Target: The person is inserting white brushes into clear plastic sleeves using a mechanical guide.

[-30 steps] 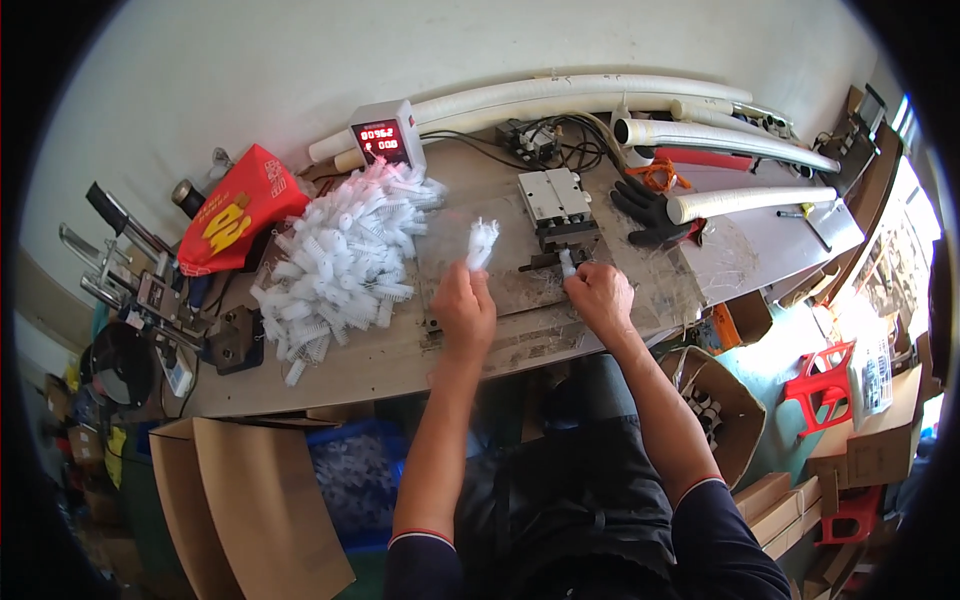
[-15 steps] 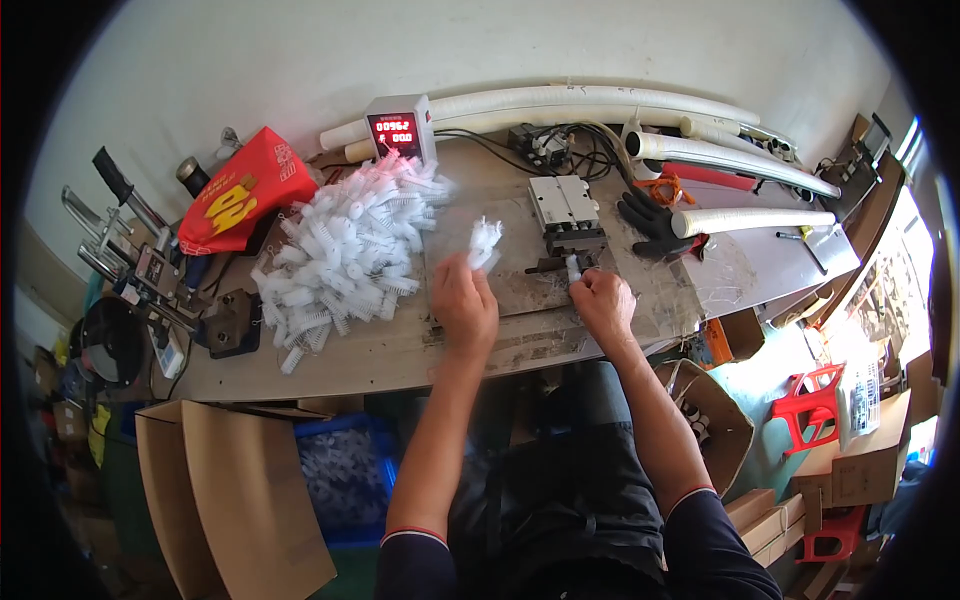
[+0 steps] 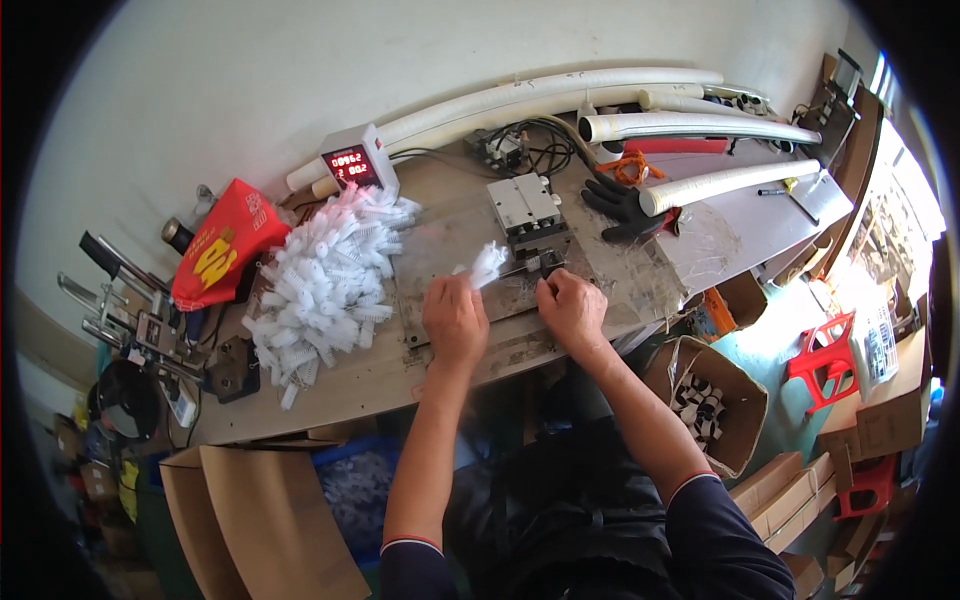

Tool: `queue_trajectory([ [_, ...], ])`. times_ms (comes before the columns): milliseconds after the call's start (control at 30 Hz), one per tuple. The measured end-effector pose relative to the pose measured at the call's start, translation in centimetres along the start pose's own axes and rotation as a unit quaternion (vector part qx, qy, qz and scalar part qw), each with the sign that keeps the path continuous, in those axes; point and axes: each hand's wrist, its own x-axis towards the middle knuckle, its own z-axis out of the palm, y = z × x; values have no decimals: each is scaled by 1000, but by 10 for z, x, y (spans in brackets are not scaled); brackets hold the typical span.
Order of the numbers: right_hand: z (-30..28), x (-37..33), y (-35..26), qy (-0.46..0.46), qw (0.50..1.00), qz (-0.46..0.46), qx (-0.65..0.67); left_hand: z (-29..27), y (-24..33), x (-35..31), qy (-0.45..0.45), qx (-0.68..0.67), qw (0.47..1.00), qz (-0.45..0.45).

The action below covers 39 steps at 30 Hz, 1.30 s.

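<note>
My left hand (image 3: 456, 318) is closed around a small bunch of white bristly plastic pieces (image 3: 488, 264), which stick up past the fingers above the worktable. To its right, my right hand (image 3: 574, 308) is at the near side of a small metal clamp fixture (image 3: 538, 258), its fingers curled together. Whether the right fingertips pinch anything is hidden. A short whitish piece seems to lie in the fixture, just beyond the thumb. Behind the fixture sits a light-grey metal block (image 3: 526, 204). A large heap of similar white pieces (image 3: 330, 270) lies left of my left hand.
A counter box with red digits (image 3: 358, 165) stands behind the heap, beside a red bag (image 3: 228, 245). White tubes (image 3: 700, 128) and a black glove (image 3: 620, 208) lie at the right. Below the table are a cardboard box (image 3: 265, 525), a blue crate and an open carton (image 3: 735, 430).
The view has shifted and turned a little. My right hand has drawn slightly back from the fixture. The left hand still holds its bunch, and the counter's lower digits differ.
</note>
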Motion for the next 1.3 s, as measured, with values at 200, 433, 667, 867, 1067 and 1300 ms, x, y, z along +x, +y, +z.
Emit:
queue_trajectory([
  [200,-3,0,1,7,999,51,15,20,6,3,-62,-22,998,13],
  [433,-2,0,3,18,997,62,44,34,19,9,-128,-16,991,26],
  [667,-1,2,7,36,994,69,73,37,22,4,-145,9,986,82],
  [867,-3,0,6,45,990,88,101,34,17,-5,-90,24,996,-12],
  [1067,-6,0,8,57,990,73,106,15,23,-8,-132,-336,869,-338],
  [1300,-7,-1,5,61,992,53,96,-18,36,-1,-144,-548,715,-411],
])
